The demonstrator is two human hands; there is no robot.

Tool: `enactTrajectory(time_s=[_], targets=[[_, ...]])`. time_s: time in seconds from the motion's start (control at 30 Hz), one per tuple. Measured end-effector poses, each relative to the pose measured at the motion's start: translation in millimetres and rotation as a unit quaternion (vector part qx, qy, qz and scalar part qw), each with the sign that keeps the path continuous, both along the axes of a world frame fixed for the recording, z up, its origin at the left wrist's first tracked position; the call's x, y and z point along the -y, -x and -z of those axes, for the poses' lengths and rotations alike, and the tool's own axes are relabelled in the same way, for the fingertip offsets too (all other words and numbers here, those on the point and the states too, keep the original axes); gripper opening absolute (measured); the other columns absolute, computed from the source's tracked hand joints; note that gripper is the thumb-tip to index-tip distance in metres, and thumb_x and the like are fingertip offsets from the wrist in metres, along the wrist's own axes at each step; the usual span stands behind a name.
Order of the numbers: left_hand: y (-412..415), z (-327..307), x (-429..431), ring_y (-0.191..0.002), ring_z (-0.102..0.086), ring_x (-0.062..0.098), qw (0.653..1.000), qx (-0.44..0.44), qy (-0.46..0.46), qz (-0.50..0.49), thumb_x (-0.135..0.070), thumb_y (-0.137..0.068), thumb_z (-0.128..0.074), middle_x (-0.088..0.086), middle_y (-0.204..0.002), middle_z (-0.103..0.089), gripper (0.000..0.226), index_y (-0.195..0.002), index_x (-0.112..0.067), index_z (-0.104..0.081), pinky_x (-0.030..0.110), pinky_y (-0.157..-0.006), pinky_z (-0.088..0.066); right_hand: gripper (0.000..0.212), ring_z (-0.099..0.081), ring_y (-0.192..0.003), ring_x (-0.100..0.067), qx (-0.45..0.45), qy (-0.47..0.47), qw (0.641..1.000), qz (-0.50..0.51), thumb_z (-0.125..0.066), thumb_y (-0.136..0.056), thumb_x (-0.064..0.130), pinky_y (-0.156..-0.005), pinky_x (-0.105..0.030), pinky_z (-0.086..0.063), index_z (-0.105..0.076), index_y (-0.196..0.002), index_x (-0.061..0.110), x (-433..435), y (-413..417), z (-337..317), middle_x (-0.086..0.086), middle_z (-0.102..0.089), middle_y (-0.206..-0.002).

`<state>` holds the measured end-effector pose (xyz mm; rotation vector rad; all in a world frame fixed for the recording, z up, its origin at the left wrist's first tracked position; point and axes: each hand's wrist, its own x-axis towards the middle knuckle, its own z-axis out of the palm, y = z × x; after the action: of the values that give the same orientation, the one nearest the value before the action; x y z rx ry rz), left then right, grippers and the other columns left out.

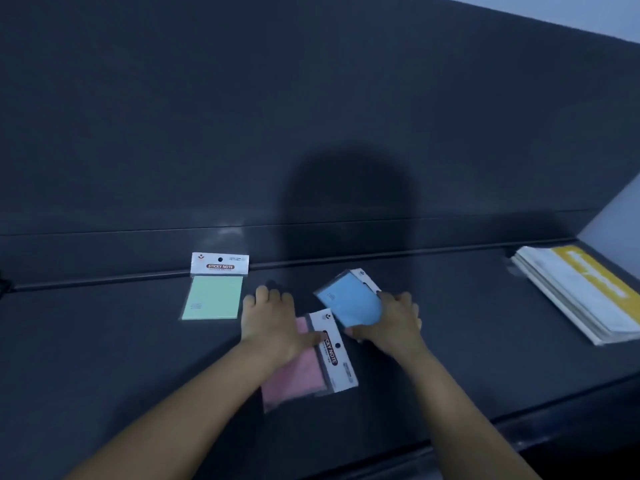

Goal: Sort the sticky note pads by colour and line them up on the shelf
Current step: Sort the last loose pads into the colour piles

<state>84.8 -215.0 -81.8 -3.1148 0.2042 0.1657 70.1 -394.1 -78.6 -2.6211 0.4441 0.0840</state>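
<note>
In the head view, my right hand had its grip closed round the tilted pale blue packaged sticky note pad, right of the mint green packaged sticky note pad lying flat on the dark shelf. My left hand, its grip wide, pressed the pink packaged sticky note pad, also right of the green one.

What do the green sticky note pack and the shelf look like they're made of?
Green sticky note pack: matte paper in what looks like a clear plastic sleeve, its edge showing past the pad, with a white card header. Shelf: dark, smooth, faintly sheeny, likely painted metal or laminate; unclear which.
</note>
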Motion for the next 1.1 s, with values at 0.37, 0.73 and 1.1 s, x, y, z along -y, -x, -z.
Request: enactTrajectory(time_s=[0.37,0.73,1.1], targets=[[3.6,-6.7,-30.8,-0.097,-0.054,0.023,0.996,0.067,-0.007,-0.062,-0.055,-0.091,-0.035,0.004,-0.092,-0.066,0.05,-0.08,-0.015,-0.062,0.035,-0.084,-0.031,0.022,-0.06,-0.076,-0.012,0.219,-0.38,0.895,0.077,-0.064,-0.081,0.001,-0.057,-0.02,-0.044,-0.055,-0.088,0.02,-16.2,1.3,-10.6,0.004,-0.062,-0.087],[12.7,-37.5,-82.0,-0.046,-0.058,0.003,0.637,-0.001,0.733,-0.237,-0.048,-0.093,-0.045,-0.009,-0.056,-0.065,0.05,-0.058,-0.021,-0.068,0.01,-0.044,-0.042,0.007,-0.066,-0.075,-0.012,0.107,-0.535,0.838,-0.007,-0.061,-0.089,0.017,-0.049,-0.022,-0.05,-0.059,-0.095,0.016,-99.8,11.9,-36.5,0.003,-0.07,-0.087],[15.1,-30.1,-128.6,-0.069,-0.068,0.02,0.541,-0.159,0.784,-0.259,-0.017,-0.084,-0.067,0.015,-0.096,-0.071,0.031,-0.107,0.002,-0.062,0.023,-0.055,-0.055,0.005,-0.056,-0.08,-0.018,0.091,-0.542,0.835,-0.005,-0.057,-0.091,0.009,-0.062,-0.027,-0.044,-0.056,-0.092,0.015,-142.6,13.9,-27.6,-0.004,-0.061,-0.093]])
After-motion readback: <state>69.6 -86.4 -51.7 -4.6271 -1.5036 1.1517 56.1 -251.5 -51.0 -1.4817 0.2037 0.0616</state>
